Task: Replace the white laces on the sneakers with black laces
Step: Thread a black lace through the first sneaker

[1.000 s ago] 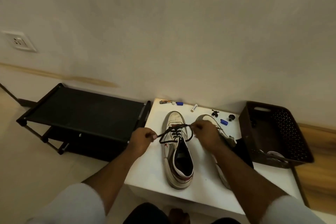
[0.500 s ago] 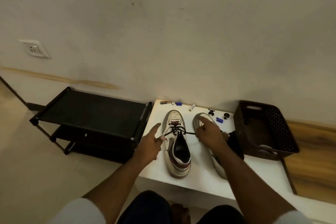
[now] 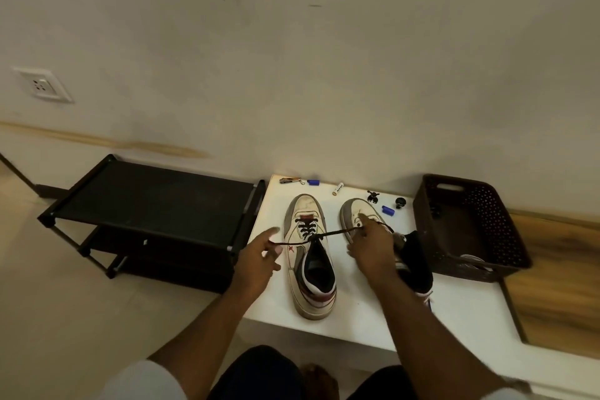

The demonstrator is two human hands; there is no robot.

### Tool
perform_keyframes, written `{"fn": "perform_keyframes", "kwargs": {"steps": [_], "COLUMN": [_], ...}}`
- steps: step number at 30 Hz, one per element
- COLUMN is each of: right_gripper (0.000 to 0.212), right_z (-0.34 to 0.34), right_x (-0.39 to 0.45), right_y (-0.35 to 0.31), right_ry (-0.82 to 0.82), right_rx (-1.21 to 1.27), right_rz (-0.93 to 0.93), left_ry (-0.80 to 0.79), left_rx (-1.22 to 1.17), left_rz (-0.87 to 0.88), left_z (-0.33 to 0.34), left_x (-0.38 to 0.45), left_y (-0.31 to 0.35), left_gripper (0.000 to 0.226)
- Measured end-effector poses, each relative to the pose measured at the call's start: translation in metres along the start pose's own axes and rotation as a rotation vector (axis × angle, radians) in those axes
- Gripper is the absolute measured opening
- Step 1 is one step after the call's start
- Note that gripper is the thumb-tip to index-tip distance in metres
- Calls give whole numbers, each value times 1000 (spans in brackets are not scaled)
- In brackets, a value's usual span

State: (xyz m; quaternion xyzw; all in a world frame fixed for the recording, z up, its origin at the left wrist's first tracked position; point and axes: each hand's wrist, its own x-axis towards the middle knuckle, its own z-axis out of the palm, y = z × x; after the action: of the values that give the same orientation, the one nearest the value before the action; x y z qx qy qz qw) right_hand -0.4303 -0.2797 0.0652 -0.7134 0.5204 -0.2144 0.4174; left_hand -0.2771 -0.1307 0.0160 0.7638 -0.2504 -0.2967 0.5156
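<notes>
The room is dim and a bit yellow. The brightest spot is the flat white table top (image 3: 360,318), near the middle toward 6 o'clock. The plain cream wall (image 3: 292,58) looks soft and grey, darker toward 3 o'clock. The black metal shoe rack (image 3: 152,201) at 9 o'clock is so dark its shelves are hard to see. The dark brown plastic basket (image 3: 467,224) at 3 o'clock is murky inside. Straight lines bend near the edges. The sleeves at 6 o'clock are blurry. The whole picture is a little grainy.
</notes>
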Motion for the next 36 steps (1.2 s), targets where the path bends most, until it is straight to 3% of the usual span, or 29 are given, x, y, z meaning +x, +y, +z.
{"fn": "perform_keyframes", "kwargs": {"steps": [2, 4, 5, 8, 12, 15, 18, 22, 33, 36], "right_gripper": [60, 30, 10, 29, 17, 16, 19, 22, 14, 12], "right_z": [14, 25, 28, 29, 30, 40, 47, 55, 65, 62], "right_x": [-20, -36, -41, -38, -21, -18, -24, -28, -19, -16], "right_y": [1, 4, 3, -7, -19, -17, -10, -3, 4, 6], "right_ry": [36, 104, 102, -102, -282, -185, -31, 79, 178, 163], "right_rx": [269, 337, 322, 360, 656, 679, 717, 787, 990, 979], "right_rz": [75, 142, 188, 333, 370, 323, 337, 393, 581, 563], "left_ry": [145, 231, 201, 79, -2, 111, 270, 366, 558, 493], "left_rx": [1, 35, 65, 69, -201, -411, -520, -583, -761, -719], "left_rz": [24, 27, -5, -110, -203, -225, -293, -338, -504, -475], "left_z": [11, 23, 29, 45, 61, 71, 77, 85, 90, 84], "left_x": [-10, -17, -19, -17, -3, 2, 2, 0, 7, 4], "left_y": [-5, -4, -2, 7, 22, 31, 29, 23, 17, 19], "left_gripper": [31, 15, 25, 33, 24, 10, 12, 16, 19, 17]}}
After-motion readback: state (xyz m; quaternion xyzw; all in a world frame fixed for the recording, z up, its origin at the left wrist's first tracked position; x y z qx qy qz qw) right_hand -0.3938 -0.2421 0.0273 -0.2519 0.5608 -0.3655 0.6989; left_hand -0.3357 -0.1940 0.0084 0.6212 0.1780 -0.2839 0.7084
